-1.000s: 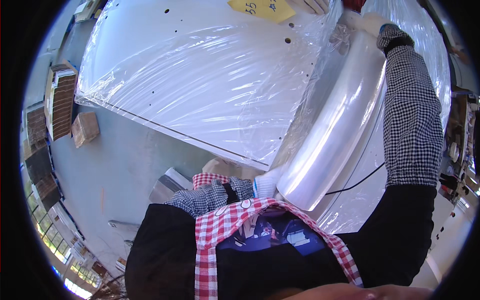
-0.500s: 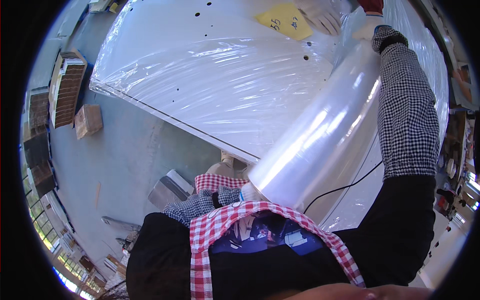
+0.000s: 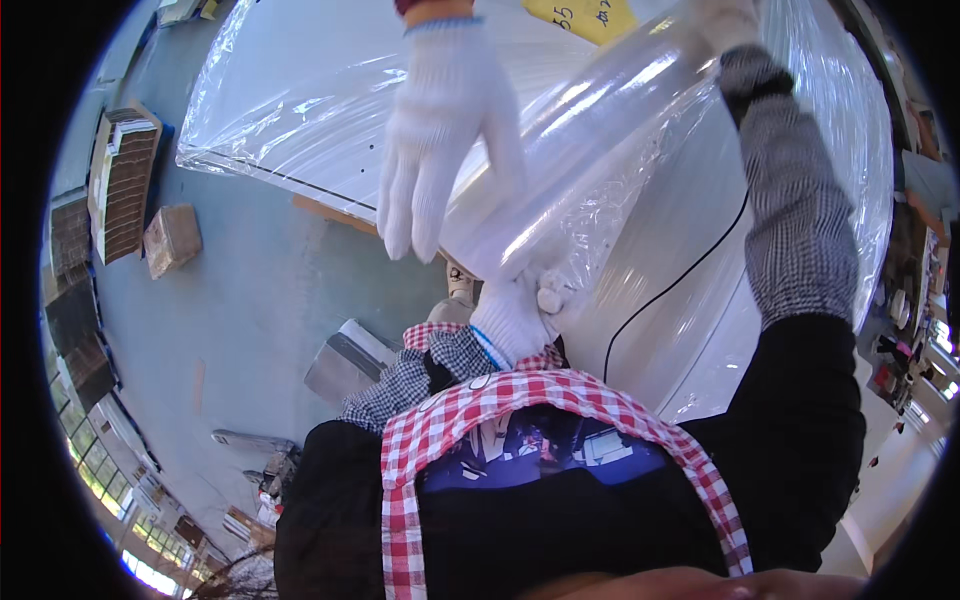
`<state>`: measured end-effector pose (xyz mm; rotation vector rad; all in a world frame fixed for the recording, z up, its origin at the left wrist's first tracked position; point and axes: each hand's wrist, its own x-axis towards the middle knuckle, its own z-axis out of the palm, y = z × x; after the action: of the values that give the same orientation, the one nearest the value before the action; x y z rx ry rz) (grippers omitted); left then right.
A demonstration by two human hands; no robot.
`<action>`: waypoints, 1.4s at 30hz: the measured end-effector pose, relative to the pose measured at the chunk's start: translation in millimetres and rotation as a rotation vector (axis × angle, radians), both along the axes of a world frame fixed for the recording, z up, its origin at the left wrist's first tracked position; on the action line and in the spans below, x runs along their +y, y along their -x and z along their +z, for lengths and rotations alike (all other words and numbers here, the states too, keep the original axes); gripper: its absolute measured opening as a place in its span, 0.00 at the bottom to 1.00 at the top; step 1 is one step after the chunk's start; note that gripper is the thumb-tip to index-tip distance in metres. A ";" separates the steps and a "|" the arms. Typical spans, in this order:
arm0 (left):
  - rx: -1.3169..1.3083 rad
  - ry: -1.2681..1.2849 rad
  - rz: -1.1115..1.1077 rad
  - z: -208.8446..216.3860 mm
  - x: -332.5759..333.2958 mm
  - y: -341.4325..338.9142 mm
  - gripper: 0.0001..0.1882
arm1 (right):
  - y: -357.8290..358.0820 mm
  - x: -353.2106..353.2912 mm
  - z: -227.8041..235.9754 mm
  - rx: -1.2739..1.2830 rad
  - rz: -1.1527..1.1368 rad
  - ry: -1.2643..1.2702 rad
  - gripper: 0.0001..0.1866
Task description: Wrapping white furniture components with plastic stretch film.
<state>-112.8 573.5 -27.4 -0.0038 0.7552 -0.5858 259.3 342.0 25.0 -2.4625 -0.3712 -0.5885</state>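
Note:
A large roll of clear stretch film (image 3: 590, 150) lies slanted across a flat white panel (image 3: 310, 110) wrapped in film. My left hand (image 3: 515, 315), in a white knitted glove, grips the roll's near end close to my apron. At the far end my right hand (image 3: 727, 22), also gloved and smeared by motion, is closed around the roll; its fingers are partly hidden. Another person's white-gloved hand (image 3: 445, 140) reaches in from the far side, fingers pointing down, over or against the roll's left side. Loose film (image 3: 610, 230) hangs bunched beside my left hand.
A yellow paper note (image 3: 590, 15) sits under the film at the far edge. A black cord (image 3: 670, 285) runs over the wrapped surface on the right. On the floor at left stand a cardboard box (image 3: 172, 240) and stacked boards (image 3: 125, 185); a grey box (image 3: 350, 362) is near my left arm.
The roll and both my hands have shifted away from my body, with the roll's near end swung left. The other person's gloved hand has come in over the panel's left part.

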 end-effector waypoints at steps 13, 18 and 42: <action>-1.232 -1.264 -1.001 -11.0 29.1 -62.0 0.18 | 184.2 58.4 -101.6 0.567 -0.171 -0.068 0.41; -1.867 -1.395 -1.621 87.6 16.2 -76.8 0.11 | 179.5 51.6 -116.1 0.469 -0.143 -0.122 0.39; -1.736 -2.394 -1.094 -49.3 -18.2 -159.1 0.32 | 107.3 21.3 -91.7 0.673 -0.380 -0.171 0.28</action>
<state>46.4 555.4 -76.7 2.8269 -0.8176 -0.0933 152.0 363.3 -66.7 -2.3989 0.4022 0.0884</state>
